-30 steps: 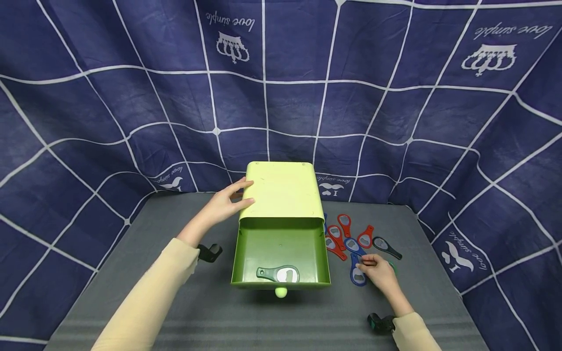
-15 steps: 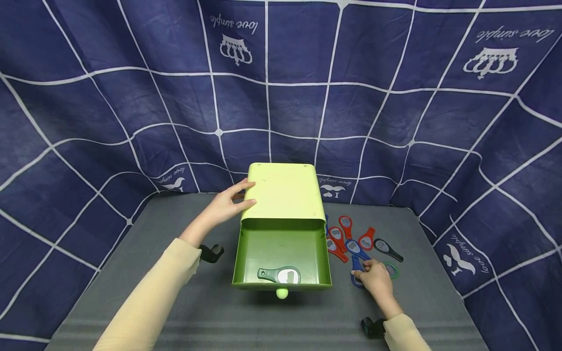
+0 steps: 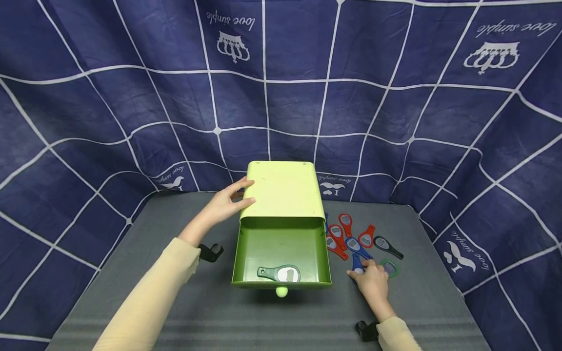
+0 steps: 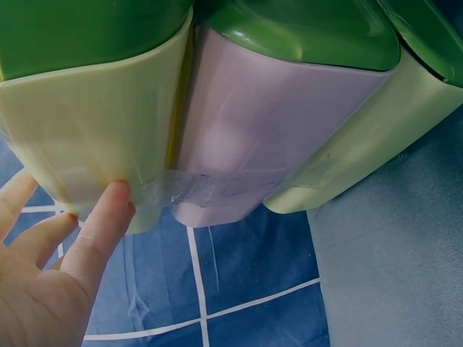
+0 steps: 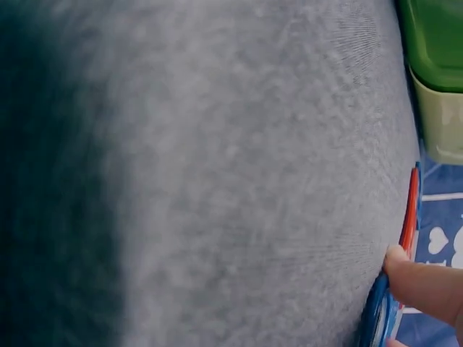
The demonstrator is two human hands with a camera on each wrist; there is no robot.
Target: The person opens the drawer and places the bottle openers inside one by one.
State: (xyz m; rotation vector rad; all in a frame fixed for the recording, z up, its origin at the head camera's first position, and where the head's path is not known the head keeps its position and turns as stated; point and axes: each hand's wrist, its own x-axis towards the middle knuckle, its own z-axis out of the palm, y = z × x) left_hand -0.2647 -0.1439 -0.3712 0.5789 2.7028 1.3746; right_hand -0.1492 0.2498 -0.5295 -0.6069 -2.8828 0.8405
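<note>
A drawer unit has a pale yellow top (image 3: 281, 190) and its green top drawer (image 3: 281, 243) pulled out. Inside the drawer lies a dark green bottle opener (image 3: 281, 274). My left hand (image 3: 224, 202) rests against the unit's upper left edge, fingers and thumb spread; in the left wrist view its fingertips touch the yellow casing (image 4: 94, 137). To the drawer's right, my right hand (image 3: 372, 282) pinches a blue bottle opener (image 3: 356, 263) at table level, covering part of it. The right wrist view shows the thumb (image 5: 427, 285) on the opener's edge.
More bottle openers lie right of the unit: several red ones, another blue one (image 3: 352, 243), a black one (image 3: 387, 247) and a green one (image 3: 389, 267). A pink tier (image 4: 268, 123) sits among the yellow ones. Behind the grey table (image 3: 189, 302) hangs a blue checked cloth (image 3: 290, 107).
My right hand has moved slightly left and down over the blue bottle opener, with thumb and fingers now around it. The green opener beside it shows more. The left hand stays put.
</note>
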